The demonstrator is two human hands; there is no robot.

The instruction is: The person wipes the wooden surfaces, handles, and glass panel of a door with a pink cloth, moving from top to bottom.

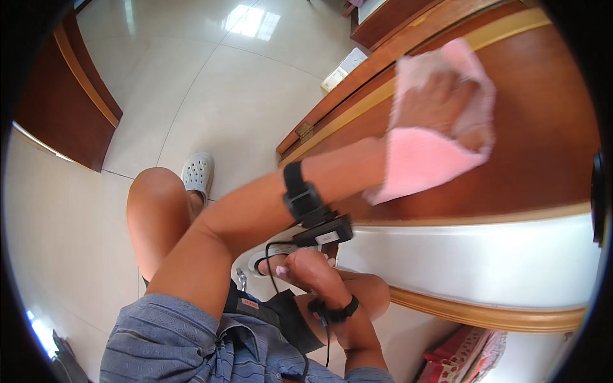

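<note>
My left hand reaches far to the right and holds a pink cloth against a brown wooden panel. One part of the cloth folds up over the hand, and the fingers look blurred. Lower down, by my knee, my right hand is curled into a fist. Small pale pinkish bits of something poke out of it; the rest is hidden in the fist. A black strap with a black device circles my left forearm, and another black strap is on my right wrist.
A metal hinge sits on the panel's near edge. Below the panel runs a glossy white surface with wooden moulding. A white box stands on the tiled floor. Red patterned fabric lies at lower right. A brown wooden door is at left.
</note>
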